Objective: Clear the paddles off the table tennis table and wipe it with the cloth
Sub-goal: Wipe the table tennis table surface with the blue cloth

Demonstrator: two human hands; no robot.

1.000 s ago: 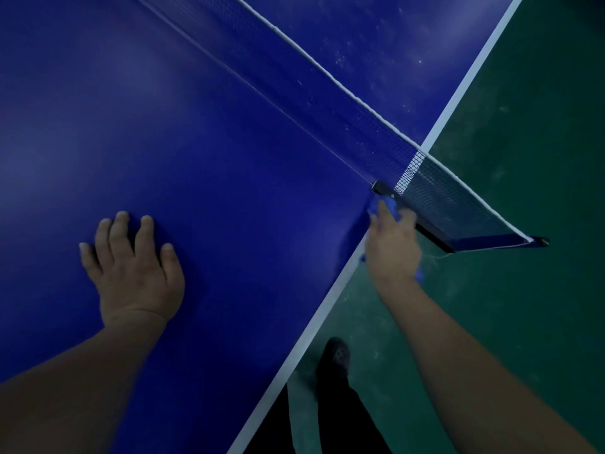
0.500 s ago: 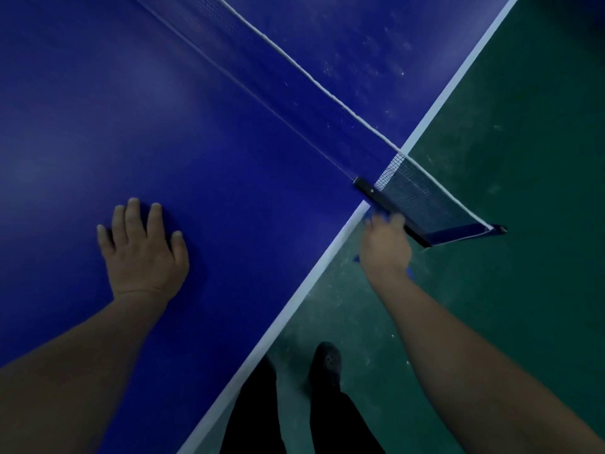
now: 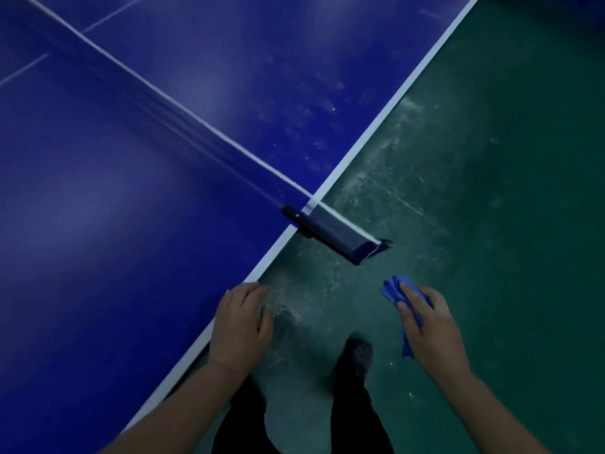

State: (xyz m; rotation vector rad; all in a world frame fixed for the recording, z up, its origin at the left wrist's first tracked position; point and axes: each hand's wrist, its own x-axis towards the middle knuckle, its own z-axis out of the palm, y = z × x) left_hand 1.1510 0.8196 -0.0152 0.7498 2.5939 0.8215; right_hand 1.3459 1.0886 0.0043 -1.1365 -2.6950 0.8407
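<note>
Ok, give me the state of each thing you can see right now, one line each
cloth: bunched, gripped in the right hand, off the table over the floor
right hand: gripping the cloth
left hand: at the table's white edge, holding nothing visible
table: no paddles in view
net: up across the table

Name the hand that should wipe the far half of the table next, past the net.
Right. The right hand already grips the blue cloth and hangs off the table beside the net post. The left hand holds nothing, resting at the table edge.
</note>
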